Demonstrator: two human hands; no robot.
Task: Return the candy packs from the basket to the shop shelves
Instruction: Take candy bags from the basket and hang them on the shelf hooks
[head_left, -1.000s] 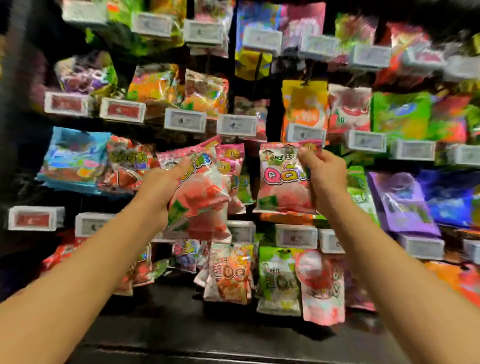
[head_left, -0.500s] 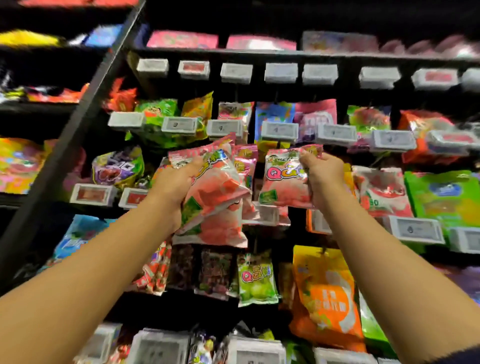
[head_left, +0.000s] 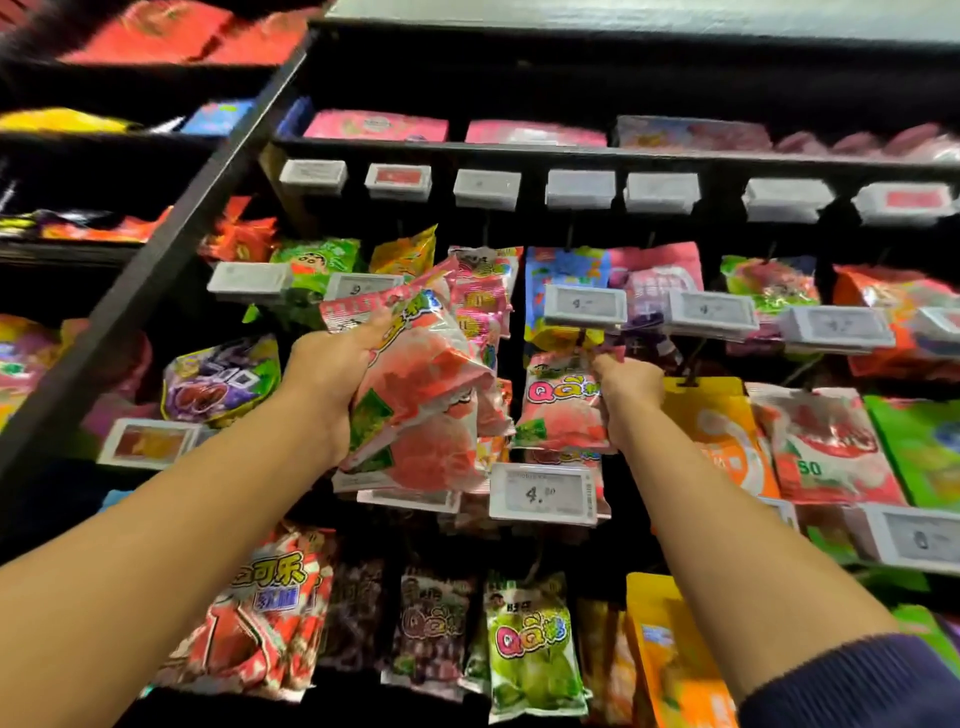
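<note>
The pink peach gummy pack looks light, soft and crinkly, its film probably slick, so the flat top seal by the hang hole is likely the best place to take it. The right hand pinches that pack at its upper right corner, up against the shelf hook. The left hand clasps a bunch of peach packs just left of it
</note>
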